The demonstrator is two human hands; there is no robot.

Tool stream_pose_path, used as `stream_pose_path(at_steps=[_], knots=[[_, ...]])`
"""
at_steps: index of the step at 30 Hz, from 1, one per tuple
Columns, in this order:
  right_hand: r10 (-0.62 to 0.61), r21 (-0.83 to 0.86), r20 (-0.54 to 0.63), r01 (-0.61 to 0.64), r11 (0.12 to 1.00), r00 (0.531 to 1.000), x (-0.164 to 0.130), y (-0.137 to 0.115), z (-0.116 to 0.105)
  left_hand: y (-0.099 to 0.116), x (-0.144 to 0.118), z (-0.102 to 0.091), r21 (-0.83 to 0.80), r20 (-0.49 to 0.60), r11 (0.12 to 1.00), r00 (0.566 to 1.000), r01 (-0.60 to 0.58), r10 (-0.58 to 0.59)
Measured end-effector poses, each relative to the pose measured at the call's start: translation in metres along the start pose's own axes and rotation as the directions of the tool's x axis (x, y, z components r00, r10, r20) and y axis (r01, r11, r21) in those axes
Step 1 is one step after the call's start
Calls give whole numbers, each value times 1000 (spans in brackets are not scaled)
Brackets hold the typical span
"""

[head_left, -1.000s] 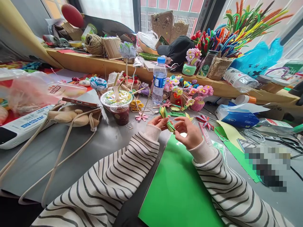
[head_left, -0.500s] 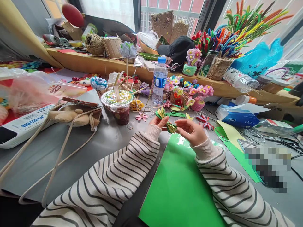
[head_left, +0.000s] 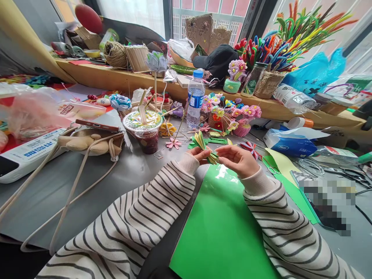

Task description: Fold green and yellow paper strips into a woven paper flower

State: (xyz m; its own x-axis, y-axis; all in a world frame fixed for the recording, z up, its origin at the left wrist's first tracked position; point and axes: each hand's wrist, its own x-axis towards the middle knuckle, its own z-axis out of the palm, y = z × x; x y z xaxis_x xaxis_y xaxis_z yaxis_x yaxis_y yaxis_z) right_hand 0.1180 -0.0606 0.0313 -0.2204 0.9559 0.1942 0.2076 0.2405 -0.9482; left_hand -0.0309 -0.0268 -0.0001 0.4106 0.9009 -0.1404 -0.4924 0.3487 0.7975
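A pleated paper fan (head_left: 207,148), yellow and green, is being held just above the near edge of the grey table (head_left: 136,170), over the top edge of the green card sheet (head_left: 221,228). It is being pinched at its folded base by the left hand (head_left: 199,154), thumb and forefinger closed on the pleats, while the upper pleats are being left to splay toward the bottle. The lower end of the stack is being nipped by the right hand (head_left: 238,161), fingertips drawn together on the paper, palm turned up, other fingers loosely curled. Both hands are touching the fan; neither is resting on the table.

Step in hand, as judged: the folded strip is being gathered and squared at its middle or base, pleats being pressed together before being fixed. Not yet being tied or glued, as far as can be told; no thread or glue is seen in either hand.

Next move, as judged: a firm pinch is being called for at the base so the pleats are not sprung open, with one hand being freed for a fastener. Scissors (head_left: 271,168) are lying just right of the right hand on a pale green scrap. A water bottle (head_left: 195,100) and a lidded drink cup (head_left: 144,130) are standing beyond the hands, well apart from them.
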Motion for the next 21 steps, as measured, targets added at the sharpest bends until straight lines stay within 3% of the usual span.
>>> stream_pose_path(at_steps=[7,12,16,21], knots=[[51,19,-3,-51,999,999,0,-4,1,-3,2,0,17,-21,1000,1000,11,-10],[156,101,-10,-155,983,988,2,1,-4,-6,4,0,72,-33,997,999,-19,21],[187,99,-7,-186,978,982,3,2,-8,-7,3,-2,71,44,997,999,1,-4],[131,52,-34,-129,990,991,1,-5,-7,-7,4,-3,-25,124,1000,992,15,-12]])
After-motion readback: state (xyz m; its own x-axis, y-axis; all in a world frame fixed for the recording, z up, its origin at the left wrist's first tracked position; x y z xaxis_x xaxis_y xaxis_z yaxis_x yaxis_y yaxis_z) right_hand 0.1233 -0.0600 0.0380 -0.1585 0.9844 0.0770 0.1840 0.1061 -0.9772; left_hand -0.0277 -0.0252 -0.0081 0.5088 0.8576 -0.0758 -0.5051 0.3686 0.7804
